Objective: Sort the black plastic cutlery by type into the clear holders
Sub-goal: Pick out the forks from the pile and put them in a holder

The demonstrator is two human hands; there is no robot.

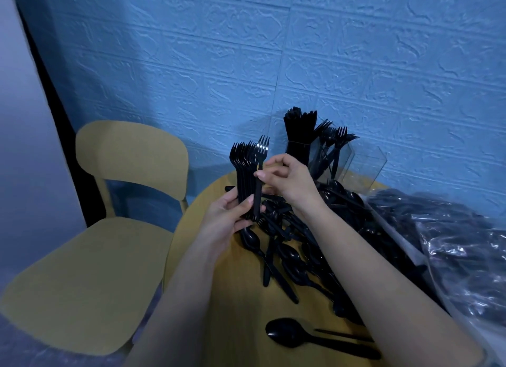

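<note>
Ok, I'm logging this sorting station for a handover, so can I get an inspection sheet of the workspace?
Surface: round wooden table, partly covered.
Job's things: fork bundle upright in the left hand; right hand pinches one fork against it; clear holders at the wall with cutlery standing in two; loose pile of spoons and other pieces.
Clutter: plastic bags of cutlery on the right.
Hands: both gripping forks.
Cables: nothing seen.
Surroundings: yellow chair, blue textured wall.
</note>
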